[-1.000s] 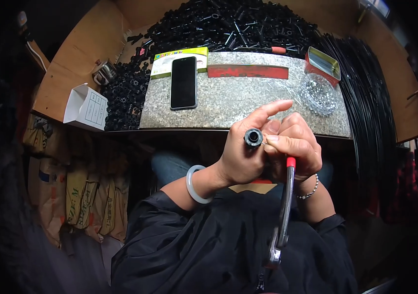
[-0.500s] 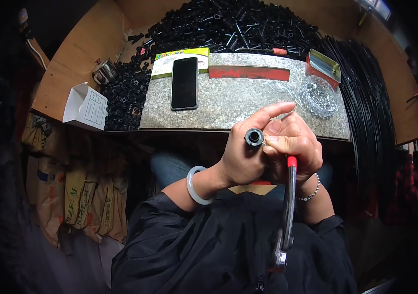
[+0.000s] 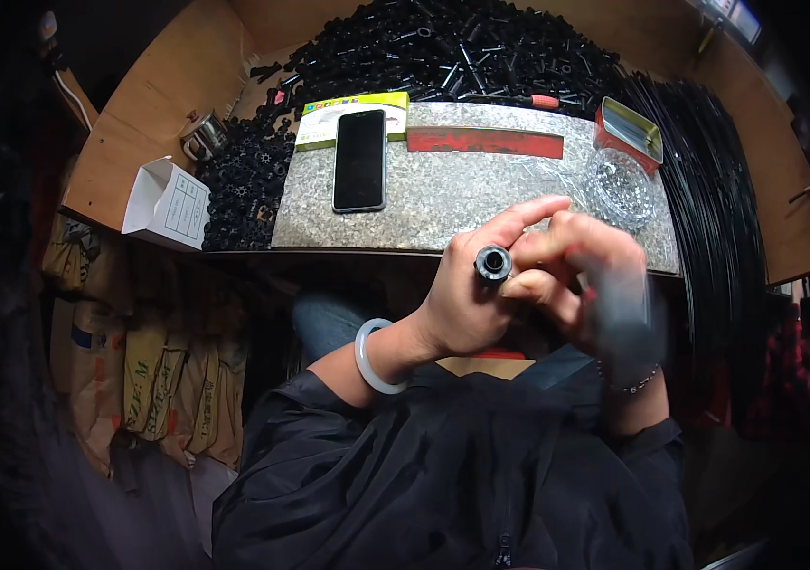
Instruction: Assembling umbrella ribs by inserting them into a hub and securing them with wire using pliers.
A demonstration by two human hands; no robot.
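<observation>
My left hand (image 3: 467, 294) is closed around a short black plastic tube (image 3: 493, 265), whose round open end points up. Thumb and forefinger of my right hand (image 3: 581, 256) pinch close against the tube's right side; whether something thin is between them I cannot make out. In the same right hand is a plier-like hand tool (image 3: 631, 313), grey with some red, smeared by motion beside the palm.
Black plastic parts (image 3: 452, 57) are heaped at the back, with black rods (image 3: 723, 180) at the right. On the stone-patterned board (image 3: 433, 209) lie a phone (image 3: 359, 161), a red bar (image 3: 486, 142), a metal tin (image 3: 631, 133) and a clear dish (image 3: 619, 190). A white carton (image 3: 166, 204) stands left.
The hand tool has swung from hanging down over my lap to up beside my right palm. My right hand has turned and shifted slightly right; my left keeps the tube in place.
</observation>
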